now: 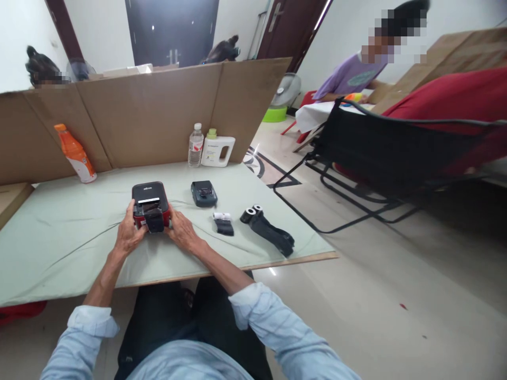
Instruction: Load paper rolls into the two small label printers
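A black and red boxy device (pixel 149 205) with its lid raised lies on the pale green tabletop (pixel 59 232). My left hand (pixel 129 230) grips its left side with the fingers curled round it. On the device's right side, my right hand (pixel 180 230) holds it in the same way. A dark roll sits at the front of the open device between my thumbs. Right of my hands lie a small dark blue device (pixel 204 193), a small roll with black ribbon (pixel 223 222) and a longer black ribbon on two spools (pixel 269 231).
An orange drink bottle (pixel 75 154), a clear water bottle (pixel 195 145) and a white jug (pixel 217 150) stand along the cardboard screen (pixel 150 111). A black folding chair (pixel 372 158) stands to the right, with people seated behind it and beyond the screen.
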{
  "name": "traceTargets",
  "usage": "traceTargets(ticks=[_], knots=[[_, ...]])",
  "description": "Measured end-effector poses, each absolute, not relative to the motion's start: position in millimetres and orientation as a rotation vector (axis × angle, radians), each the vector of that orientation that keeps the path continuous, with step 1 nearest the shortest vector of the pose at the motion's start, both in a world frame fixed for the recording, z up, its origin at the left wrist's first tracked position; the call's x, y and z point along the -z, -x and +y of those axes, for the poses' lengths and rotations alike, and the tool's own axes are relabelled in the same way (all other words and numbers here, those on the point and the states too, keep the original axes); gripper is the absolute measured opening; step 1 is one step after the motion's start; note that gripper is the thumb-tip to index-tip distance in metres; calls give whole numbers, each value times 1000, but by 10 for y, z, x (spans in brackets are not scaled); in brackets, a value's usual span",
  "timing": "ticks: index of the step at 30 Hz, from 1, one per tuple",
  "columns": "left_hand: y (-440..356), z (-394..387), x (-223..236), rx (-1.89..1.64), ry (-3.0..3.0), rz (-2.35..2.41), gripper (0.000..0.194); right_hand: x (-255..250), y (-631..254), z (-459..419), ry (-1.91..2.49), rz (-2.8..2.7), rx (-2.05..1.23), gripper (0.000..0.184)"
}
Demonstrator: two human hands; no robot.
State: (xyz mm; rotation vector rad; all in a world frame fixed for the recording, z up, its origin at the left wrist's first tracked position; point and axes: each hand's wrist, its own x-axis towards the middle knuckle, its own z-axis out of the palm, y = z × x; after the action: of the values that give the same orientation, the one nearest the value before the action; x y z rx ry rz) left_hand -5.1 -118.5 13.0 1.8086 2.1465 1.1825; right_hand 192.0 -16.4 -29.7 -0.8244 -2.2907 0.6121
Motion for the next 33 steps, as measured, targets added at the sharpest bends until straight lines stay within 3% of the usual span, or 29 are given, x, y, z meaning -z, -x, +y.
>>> traceTargets(ticks=[9, 17, 22, 27, 33], knots=[[747, -1542, -303, -1228, -1606, 2363, 103, 70, -1066, -359, 771, -2413, -697, 88], [761, -1645, -170, -1222, -1583, 2445, 104, 100, -1122, -481, 713, -2450, -647, 77], [432, -1736, -175, -1388, -1959, 2585, 85, 184, -1366, -554, 683, -2430, -534, 63], [-101, -1771, -282, -1458, -2348, 2529, 59, 305, -1730, -595, 710, -2432, -438, 34], [-591, -1444, -287, -1087, -2507, 2292, 41, 348, -2111, -563, 791, -2395, -444, 16]])
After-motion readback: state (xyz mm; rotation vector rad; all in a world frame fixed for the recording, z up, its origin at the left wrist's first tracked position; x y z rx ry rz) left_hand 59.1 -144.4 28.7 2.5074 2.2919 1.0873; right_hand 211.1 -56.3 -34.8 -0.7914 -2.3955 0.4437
